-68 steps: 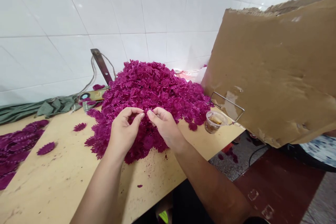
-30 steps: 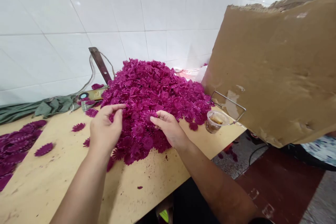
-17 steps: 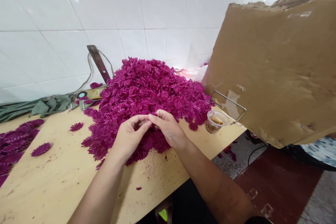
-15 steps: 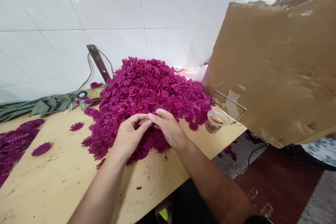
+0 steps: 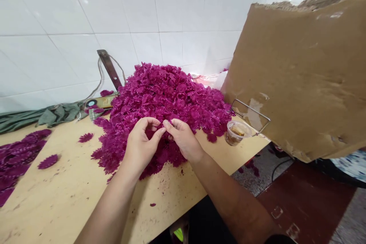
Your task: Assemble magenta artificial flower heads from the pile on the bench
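A large heap of magenta artificial flower heads (image 5: 162, 87) covers the middle of the table. In front of its lower part, my left hand (image 5: 143, 137) and my right hand (image 5: 181, 137) meet with their fingertips together. My left thumb reaches across to the right fingertips, while the left fingers curl above it with a small gap. The right thumb and index finger are pinched. Whatever lies between the fingertips is too small to make out against the magenta petals behind.
A large cardboard sheet (image 5: 300, 76) leans at the right, with a wire frame (image 5: 251, 112) and a clear plastic cup (image 5: 236, 132) before it. More flower layers (image 5: 20, 156) lie left. Green cloth (image 5: 57, 115) and a metal bar (image 5: 109, 69) stand near the tiled wall.
My left index and other fingers have lifted and spread slightly from the thumb. Both hands stay at the same place before the heap. The view has shifted a little.
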A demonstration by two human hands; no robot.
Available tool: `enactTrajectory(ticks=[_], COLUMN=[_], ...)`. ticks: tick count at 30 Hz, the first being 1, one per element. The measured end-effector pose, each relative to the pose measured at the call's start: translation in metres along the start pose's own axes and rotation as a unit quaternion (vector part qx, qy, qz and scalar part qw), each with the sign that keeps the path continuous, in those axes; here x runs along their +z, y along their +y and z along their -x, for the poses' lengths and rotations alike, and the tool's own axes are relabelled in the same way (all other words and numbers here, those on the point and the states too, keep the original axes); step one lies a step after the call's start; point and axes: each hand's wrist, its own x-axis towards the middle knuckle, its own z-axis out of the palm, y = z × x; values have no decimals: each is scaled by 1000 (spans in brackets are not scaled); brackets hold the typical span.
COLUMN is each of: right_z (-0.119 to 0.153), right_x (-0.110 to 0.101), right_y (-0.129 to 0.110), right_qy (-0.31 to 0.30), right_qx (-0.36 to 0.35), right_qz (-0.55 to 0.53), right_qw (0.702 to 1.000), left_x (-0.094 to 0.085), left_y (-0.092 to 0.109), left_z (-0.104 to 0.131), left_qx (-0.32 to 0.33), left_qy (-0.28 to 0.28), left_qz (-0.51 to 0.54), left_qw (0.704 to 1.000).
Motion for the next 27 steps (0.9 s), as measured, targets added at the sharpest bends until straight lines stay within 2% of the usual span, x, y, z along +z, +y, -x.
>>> enactTrajectory(ticks=[5, 10, 14, 19, 21, 24, 25, 27], right_z=[3, 6, 6, 11, 15, 18, 18, 16], right_x=[3, 2, 6, 10, 6, -5, -8, -13], right_y=[-1, -3, -6, -9, -8, -9, -10, -12], right_qy=[-15, -22, -23, -33, -45, -58, -56, -45], right_qx=[34, 15, 6, -7, -12, -18, -17, -10], right_qz=[-5, 21, 8, -18, -29, -46, -51, -62], right_qw=[999, 999, 1000, 999, 999, 997, 997, 997], left_x=[2, -1, 1, 3, -5, -27, -35, -46], left_y=[-1, -3, -1, -2, -8, -21, -24, -29], left_z=[0, 0, 0, -5, -11, -23, -28, -35], left_qx=[23, 10, -30, -81, -102, -149, -146, -123], left_qy=[-36, 14, 23, 67, 120, 233, 243, 227], left_qz=[-42, -98, -37, 70, 69, 72, 83, 86], left_qw=[998, 995, 999, 992, 985, 958, 955, 962])
